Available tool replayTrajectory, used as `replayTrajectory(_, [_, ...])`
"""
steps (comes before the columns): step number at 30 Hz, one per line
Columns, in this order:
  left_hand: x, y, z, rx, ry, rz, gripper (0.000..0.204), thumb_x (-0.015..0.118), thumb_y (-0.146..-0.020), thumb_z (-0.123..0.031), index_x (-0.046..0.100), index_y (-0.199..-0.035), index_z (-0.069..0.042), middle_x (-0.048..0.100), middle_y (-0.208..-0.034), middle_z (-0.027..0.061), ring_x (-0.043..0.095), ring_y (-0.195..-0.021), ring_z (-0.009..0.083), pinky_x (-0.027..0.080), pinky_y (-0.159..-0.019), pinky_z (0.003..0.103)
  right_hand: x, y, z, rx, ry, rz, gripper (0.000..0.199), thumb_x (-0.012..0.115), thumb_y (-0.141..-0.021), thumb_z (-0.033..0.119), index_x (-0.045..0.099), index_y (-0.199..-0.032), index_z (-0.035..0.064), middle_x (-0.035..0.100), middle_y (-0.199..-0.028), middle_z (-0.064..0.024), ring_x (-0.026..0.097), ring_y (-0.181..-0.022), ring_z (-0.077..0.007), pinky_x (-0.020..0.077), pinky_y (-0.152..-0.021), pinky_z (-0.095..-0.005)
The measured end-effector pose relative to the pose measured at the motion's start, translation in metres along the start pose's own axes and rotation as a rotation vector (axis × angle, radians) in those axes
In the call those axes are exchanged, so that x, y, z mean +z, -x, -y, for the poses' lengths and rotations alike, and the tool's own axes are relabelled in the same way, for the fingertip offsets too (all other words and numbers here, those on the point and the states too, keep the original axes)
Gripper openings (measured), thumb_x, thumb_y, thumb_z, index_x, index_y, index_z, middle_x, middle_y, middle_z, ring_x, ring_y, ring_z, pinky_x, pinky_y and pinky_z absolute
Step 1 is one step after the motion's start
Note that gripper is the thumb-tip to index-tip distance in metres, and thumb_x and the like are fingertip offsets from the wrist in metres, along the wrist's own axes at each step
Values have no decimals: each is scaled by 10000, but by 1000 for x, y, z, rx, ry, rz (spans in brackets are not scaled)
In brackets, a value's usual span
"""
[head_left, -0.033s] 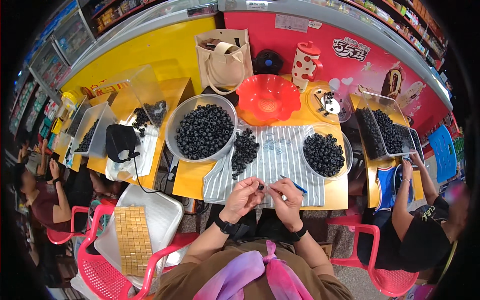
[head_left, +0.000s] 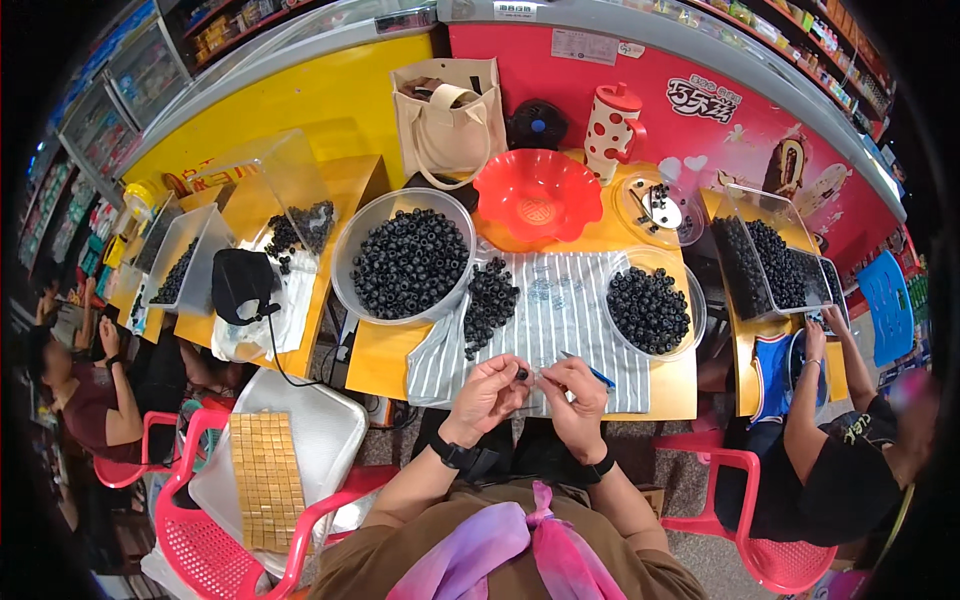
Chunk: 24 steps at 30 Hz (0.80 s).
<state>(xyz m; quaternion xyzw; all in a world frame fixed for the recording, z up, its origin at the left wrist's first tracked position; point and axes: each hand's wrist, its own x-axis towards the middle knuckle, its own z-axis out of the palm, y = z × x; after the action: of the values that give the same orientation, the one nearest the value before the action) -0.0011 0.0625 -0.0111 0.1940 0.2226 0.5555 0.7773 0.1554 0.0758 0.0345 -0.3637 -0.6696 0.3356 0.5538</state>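
Observation:
Near the table's front edge my left hand (head_left: 487,400) is closed, pinching a small round black piece (head_left: 522,374) between thumb and fingertips. Close beside it, my right hand (head_left: 577,403) is closed too, with a thin blue pointed tool (head_left: 603,379) lying through its fingers; its exact kind is unclear. Whatever its thumb and index fingertip pinch is too small to make out. Under and beyond both hands spreads a grey-and-white striped cloth (head_left: 580,325). On it lies a loose pile of black ring-shaped pieces (head_left: 490,300), with several tiny clear bits (head_left: 545,285) nearby.
A large clear bowl (head_left: 341,290) of black pieces stands left, a smaller clear tub (head_left: 698,318) right. Behind are a red scalloped bowl (head_left: 538,190), a clear dish (head_left: 628,215), a spotted tumbler (head_left: 607,130) and a beige tote bag (head_left: 455,130). People sit at side tables.

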Motion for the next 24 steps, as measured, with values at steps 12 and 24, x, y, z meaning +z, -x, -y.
replayTrajectory(12, [8,-1,0,4,14,-183,239,477,-995,-237,576,-941,-27,631,-805,75,451,-438,86,314,-379,192,3,8,6,9,24,34,143,673,-738,-93,646,-862,-27,595,-777,-83,565,-664,-143,432,-570,-242])
replayTrajectory(24, [21,-2,0,96,-28,-138,288,489,-971,-114,529,-1192,66,608,-1116,162,633,-905,192,513,-788,267,-1,8,-1,31,50,-46,135,648,-764,-91,659,-880,-23,582,-741,-98,567,-648,-161,441,-573,-256])
